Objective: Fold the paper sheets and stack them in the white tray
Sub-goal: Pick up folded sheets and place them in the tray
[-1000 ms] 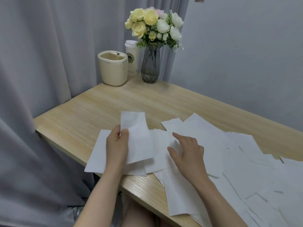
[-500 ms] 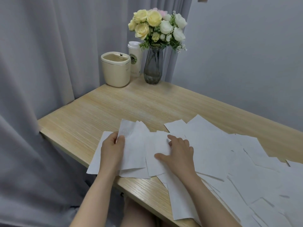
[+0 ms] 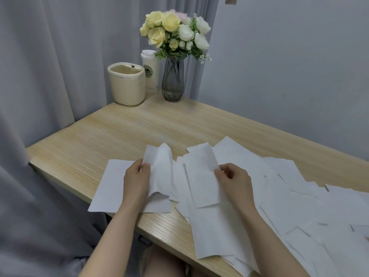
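Wooden bench strewn with paper sheets. Left hand pinching folded sheet, now lifted; right hand newly pinching second sheet. White tray unseen; stacking pending.

Left hand pinching a folded sheet; right hand pinching a second sheet. Loose sheets spread over worktop; vase at rear.
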`<control>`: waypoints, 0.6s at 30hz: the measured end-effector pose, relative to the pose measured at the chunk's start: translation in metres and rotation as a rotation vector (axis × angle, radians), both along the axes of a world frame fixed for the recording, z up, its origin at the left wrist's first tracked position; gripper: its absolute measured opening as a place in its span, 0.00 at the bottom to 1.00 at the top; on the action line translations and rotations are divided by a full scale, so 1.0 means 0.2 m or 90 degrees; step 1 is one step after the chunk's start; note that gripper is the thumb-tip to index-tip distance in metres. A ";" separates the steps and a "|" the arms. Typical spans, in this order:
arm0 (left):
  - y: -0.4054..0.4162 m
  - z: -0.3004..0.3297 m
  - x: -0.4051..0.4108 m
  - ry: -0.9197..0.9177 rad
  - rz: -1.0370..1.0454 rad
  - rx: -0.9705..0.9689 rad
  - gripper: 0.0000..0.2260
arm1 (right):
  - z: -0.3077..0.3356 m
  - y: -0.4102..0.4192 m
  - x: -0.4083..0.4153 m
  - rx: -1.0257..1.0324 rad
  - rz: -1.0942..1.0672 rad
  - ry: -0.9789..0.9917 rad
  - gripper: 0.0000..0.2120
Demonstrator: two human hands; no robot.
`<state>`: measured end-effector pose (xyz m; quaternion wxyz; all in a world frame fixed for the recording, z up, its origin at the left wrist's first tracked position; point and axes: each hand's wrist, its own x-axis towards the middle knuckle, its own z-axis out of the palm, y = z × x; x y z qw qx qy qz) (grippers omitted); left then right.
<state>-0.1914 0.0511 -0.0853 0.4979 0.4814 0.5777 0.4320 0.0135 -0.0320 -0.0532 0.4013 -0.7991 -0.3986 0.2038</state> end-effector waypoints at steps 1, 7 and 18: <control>0.00 0.01 0.01 0.000 0.006 0.006 0.11 | 0.01 -0.02 0.03 0.007 -0.013 0.009 0.05; -0.04 0.07 0.05 0.030 0.112 0.073 0.12 | 0.09 -0.12 0.16 0.118 -0.078 0.126 0.05; -0.20 0.12 0.33 -0.140 -0.067 -0.021 0.10 | 0.17 -0.19 0.10 0.179 -0.043 0.359 0.04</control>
